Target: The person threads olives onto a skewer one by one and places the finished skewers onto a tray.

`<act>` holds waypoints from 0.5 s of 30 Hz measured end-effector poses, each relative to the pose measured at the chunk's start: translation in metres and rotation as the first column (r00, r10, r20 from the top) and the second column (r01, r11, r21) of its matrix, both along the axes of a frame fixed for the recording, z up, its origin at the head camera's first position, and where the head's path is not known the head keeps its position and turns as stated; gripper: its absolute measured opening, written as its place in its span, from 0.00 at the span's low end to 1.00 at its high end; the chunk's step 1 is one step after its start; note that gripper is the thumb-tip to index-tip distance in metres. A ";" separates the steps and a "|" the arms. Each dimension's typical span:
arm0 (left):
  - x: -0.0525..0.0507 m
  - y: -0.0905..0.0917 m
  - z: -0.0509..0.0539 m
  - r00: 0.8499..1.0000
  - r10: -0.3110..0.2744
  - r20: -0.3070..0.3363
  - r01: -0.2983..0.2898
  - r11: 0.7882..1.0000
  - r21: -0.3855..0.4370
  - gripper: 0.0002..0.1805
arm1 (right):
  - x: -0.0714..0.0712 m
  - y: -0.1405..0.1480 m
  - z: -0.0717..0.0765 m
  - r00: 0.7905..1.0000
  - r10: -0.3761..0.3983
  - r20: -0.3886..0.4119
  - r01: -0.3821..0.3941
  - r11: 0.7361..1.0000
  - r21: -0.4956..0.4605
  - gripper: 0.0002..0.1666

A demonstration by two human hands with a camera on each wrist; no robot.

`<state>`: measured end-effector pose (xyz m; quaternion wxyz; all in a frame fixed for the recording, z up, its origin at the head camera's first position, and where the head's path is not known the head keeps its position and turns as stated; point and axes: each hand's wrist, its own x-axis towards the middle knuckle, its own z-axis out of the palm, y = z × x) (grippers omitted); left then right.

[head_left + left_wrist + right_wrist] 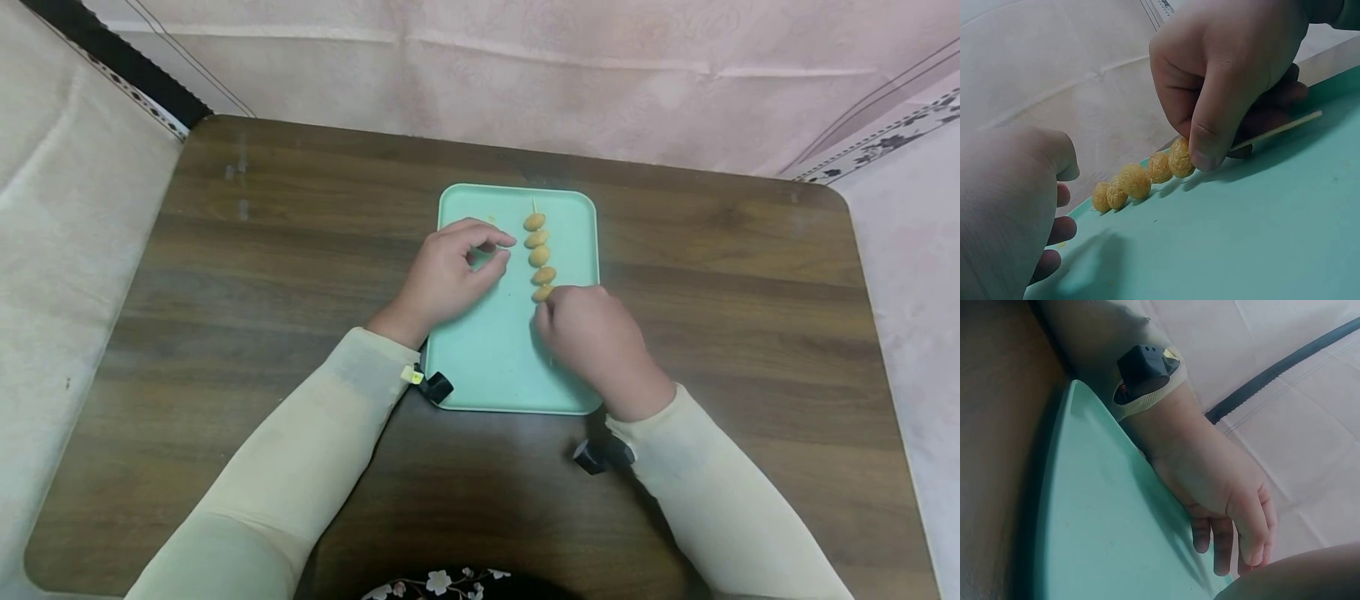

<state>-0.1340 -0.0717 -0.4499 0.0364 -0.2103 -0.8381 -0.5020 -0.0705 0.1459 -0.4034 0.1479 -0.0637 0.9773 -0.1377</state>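
Observation:
A thin wooden skewer carries several wrinkled golden food balls in a row over the mint-green tray. Its tip pokes out past the farthest ball in the head view. My right hand pinches the skewer by the nearest ball; thumb and curled fingers hide part of the stick, whose bare end sticks out behind them in the left wrist view. To the left of the row, my left hand hovers over the tray with relaxed fingers, thumb and forefinger apart, holding nothing. The right wrist view hides the skewer.
The tray lies on a brown wood-grain table. Pale cloth hangs behind the table's far edge. Small crumbs dot the tray. Black wrist cameras sit at both cuffs, close to the tray's near edge.

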 end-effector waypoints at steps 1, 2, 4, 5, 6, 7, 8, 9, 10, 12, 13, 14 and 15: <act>0.000 0.000 0.000 1.000 -0.001 0.002 0.001 1.000 0.000 0.10 | 0.000 0.000 0.000 1.000 -0.004 0.002 0.004 1.000 0.001 0.21; 0.000 0.000 0.000 1.000 -0.001 0.002 0.001 1.000 -0.002 0.10 | 0.000 0.000 0.001 1.000 -0.008 0.005 0.008 1.000 -0.001 0.22; 0.000 -0.001 0.000 1.000 -0.003 0.002 0.003 1.000 -0.004 0.10 | 0.001 0.001 0.001 1.000 -0.011 0.004 0.011 1.000 -0.008 0.23; 0.000 0.000 0.000 1.000 -0.003 0.001 0.003 1.000 -0.005 0.10 | 0.001 0.001 0.002 1.000 -0.011 0.003 0.011 1.000 -0.012 0.24; 0.000 -0.001 0.000 1.000 -0.003 0.001 0.003 1.000 -0.006 0.10 | 0.002 0.002 0.002 1.000 -0.011 0.003 0.011 1.000 -0.014 0.25; 0.000 -0.001 0.000 1.000 -0.002 0.001 0.002 1.000 -0.008 0.10 | 0.002 0.003 0.002 1.000 -0.008 0.000 0.008 1.000 -0.016 0.26; -0.001 0.000 0.000 1.000 -0.001 0.001 0.001 1.000 -0.009 0.10 | 0.003 0.004 0.002 1.000 -0.003 -0.004 0.003 1.000 -0.016 0.28; -0.001 0.000 -0.001 1.000 0.001 0.002 -0.001 1.000 -0.010 0.10 | 0.003 0.005 0.002 1.000 0.001 -0.008 -0.001 1.000 -0.018 0.28; -0.001 0.000 -0.001 1.000 0.002 0.003 -0.002 1.000 -0.010 0.10 | 0.003 0.007 0.002 1.000 0.003 -0.013 -0.003 1.000 -0.018 0.27; -0.001 0.000 -0.001 1.000 0.003 0.005 -0.003 1.000 -0.011 0.10 | 0.004 0.010 0.001 0.999 0.016 -0.040 -0.016 1.000 -0.012 0.24; -0.001 0.000 -0.001 1.000 0.004 0.006 -0.004 1.000 -0.012 0.10 | 0.004 0.013 0.001 0.998 0.025 -0.060 -0.025 1.000 -0.009 0.23; -0.001 0.000 -0.001 1.000 0.006 0.007 -0.006 1.000 -0.013 0.10 | 0.003 0.015 0.000 0.996 0.034 -0.083 -0.035 0.999 -0.006 0.21; 0.000 0.000 0.000 1.000 0.008 0.006 -0.008 1.000 -0.012 0.11 | 0.003 0.018 0.000 0.993 0.046 -0.106 -0.047 0.999 -0.004 0.19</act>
